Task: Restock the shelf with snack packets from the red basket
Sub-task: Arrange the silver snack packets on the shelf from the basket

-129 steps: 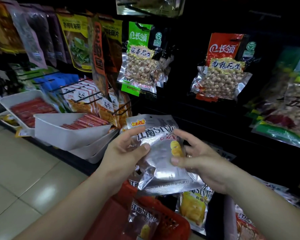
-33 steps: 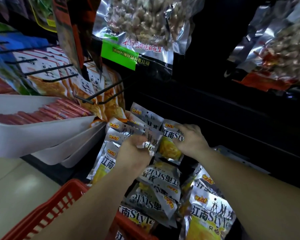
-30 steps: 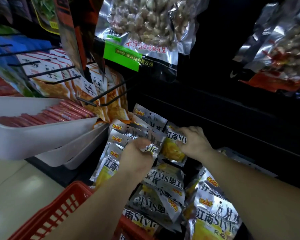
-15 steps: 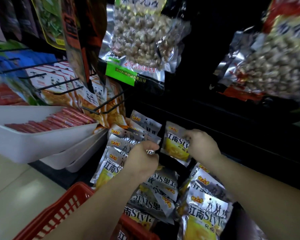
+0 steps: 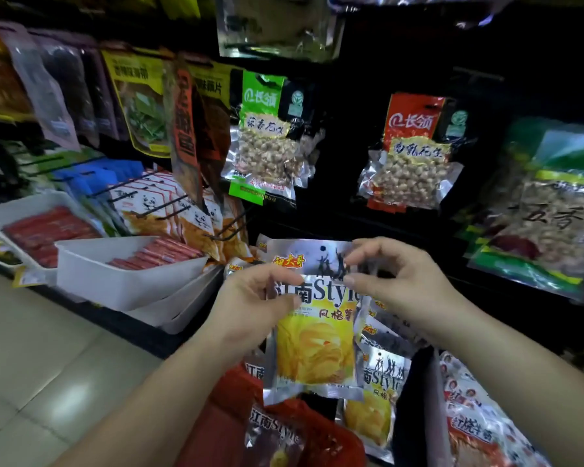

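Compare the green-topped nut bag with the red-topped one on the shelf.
The green bag has a green header and bottom strip; the red bag has red ones. The green bag hangs left of the red bag. Both are clear pouches showing pale nuts.

On my feed the left forearm (image 5: 155,399) and the right forearm (image 5: 520,375) are bare all the way to the frame's edge. The left hand (image 5: 250,305) and right hand (image 5: 398,284) are bare too. The fingers (image 5: 375,249) end in short, plain nails.
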A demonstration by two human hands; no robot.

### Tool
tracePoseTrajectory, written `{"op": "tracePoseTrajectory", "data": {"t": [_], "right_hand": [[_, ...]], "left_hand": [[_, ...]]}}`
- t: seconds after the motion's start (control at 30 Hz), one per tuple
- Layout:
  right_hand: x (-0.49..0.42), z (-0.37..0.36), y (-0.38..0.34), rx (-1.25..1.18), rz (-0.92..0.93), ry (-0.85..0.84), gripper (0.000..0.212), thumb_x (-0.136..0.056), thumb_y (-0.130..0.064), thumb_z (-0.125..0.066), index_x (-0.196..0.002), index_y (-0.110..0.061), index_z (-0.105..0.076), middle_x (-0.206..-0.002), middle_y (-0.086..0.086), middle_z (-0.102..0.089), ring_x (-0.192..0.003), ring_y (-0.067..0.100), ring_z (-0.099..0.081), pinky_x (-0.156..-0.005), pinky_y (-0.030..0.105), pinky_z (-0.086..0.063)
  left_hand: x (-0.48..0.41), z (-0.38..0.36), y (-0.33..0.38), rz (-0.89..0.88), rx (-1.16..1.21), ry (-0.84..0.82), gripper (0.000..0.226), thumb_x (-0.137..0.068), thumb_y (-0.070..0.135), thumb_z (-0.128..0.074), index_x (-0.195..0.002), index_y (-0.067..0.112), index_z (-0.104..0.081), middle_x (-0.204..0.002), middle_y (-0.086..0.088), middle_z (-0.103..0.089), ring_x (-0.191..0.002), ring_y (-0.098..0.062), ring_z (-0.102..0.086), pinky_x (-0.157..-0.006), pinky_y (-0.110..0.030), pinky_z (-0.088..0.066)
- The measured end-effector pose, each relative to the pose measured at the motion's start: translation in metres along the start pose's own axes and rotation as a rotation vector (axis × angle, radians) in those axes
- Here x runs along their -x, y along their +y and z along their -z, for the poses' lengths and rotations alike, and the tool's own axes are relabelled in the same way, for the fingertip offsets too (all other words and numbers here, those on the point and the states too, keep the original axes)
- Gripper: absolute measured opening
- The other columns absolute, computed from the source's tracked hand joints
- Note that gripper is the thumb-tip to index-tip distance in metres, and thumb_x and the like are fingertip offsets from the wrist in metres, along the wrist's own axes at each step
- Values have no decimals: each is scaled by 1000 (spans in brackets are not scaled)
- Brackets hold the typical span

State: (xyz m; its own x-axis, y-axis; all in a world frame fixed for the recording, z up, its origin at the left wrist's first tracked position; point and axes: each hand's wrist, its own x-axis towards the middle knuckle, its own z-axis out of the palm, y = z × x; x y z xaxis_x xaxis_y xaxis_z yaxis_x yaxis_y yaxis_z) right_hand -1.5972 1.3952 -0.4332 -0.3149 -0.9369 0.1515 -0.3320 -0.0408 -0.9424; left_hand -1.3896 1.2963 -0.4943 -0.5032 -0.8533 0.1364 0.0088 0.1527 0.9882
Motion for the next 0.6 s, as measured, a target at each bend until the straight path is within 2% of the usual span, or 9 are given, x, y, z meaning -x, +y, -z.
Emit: {"op": "tracePoseTrajectory", "data": {"t": [0.07, 0.13, 0.23, 0.27, 0.37, 0.47, 0.53, 0.6], "right_hand": [[24, -1, -4, -194, -135, -75, 37, -69, -21, -90, -103, -30, -79, -101, 1, -78, -93, 20, -77, -77, 24, -59], [41, -8, -1, -286, -227, -119, 48, -71, -21, -87, -115, -35, -77, -110, 4, -78, -99, 24, -77, -77, 32, -59], [49, -23, 9, -309, -224, 9, 44, -78, -12, -84, -114, -37, -78, -117, -3, -77, -88, 14, -76, -64, 29, -59], [49, -26, 13, -276, -202, 51, 42, -82, -9, -83, -113, -37, -78, -122, -6, -75, -91, 12, -75, -65, 29, -60], [49, -34, 19, -227, -159, 96, 42, -91, -3, -77, -113, -39, -77, -131, -8, -70, -115, 18, -69, -88, 41, -62], [49, -39, 17, -213, -105, 89, 47, -96, -4, -72, -118, -45, -73, -136, -16, -65, -124, 12, -64, -101, 49, -57], [48, -41, 19, -101, -69, 53, 54, -99, -12, -70, -129, -56, -63, -144, -15, -58, -137, 17, -55, -108, 54, -52], [46, -42, 20, -3, -55, 32, 67, -100, -20, -69, -139, -69, -45, -145, -5, -49, -141, 28, -41, -106, 58, -52]], "left_hand": [[14, 6, 11, -17, 53, 39, 22, -85, 7, -83, -93, 27, -80, -102, 11, -77, -80, -1, -65, -70, -16, -53], [28, 7, 16, -14, 75, 62, 23, -85, 11, -83, -94, 31, -79, -106, 18, -76, -91, 4, -68, -73, -12, -53], [42, -2, 15, -23, 73, 69, 26, -88, 13, -81, -101, 36, -78, -113, 17, -75, -106, 2, -68, -80, -12, -54], [44, -4, 14, -23, 78, 69, 29, -89, 13, -80, -105, 37, -78, -115, 18, -74, -109, 3, -67, -82, -11, -54], [48, -9, 13, 12, 91, 66, 38, -86, 18, -84, -115, 40, -74, -115, 20, -72, -106, 5, -67, -81, -13, -54], [46, -12, 12, -1, 64, 109, 41, -85, 12, -85, -116, 36, -73, -111, 25, -72, -99, 8, -68, -74, -9, -52], [42, -13, 10, -9, 66, 162, 46, -83, 6, -84, -116, 36, -73, -108, 22, -74, -92, 7, -70, -69, -10, -53], [38, -14, 9, -28, 80, 203, 59, -82, 4, -85, -123, 42, -68, -111, 20, -73, -93, 4, -72, -70, -13, -56]]}}
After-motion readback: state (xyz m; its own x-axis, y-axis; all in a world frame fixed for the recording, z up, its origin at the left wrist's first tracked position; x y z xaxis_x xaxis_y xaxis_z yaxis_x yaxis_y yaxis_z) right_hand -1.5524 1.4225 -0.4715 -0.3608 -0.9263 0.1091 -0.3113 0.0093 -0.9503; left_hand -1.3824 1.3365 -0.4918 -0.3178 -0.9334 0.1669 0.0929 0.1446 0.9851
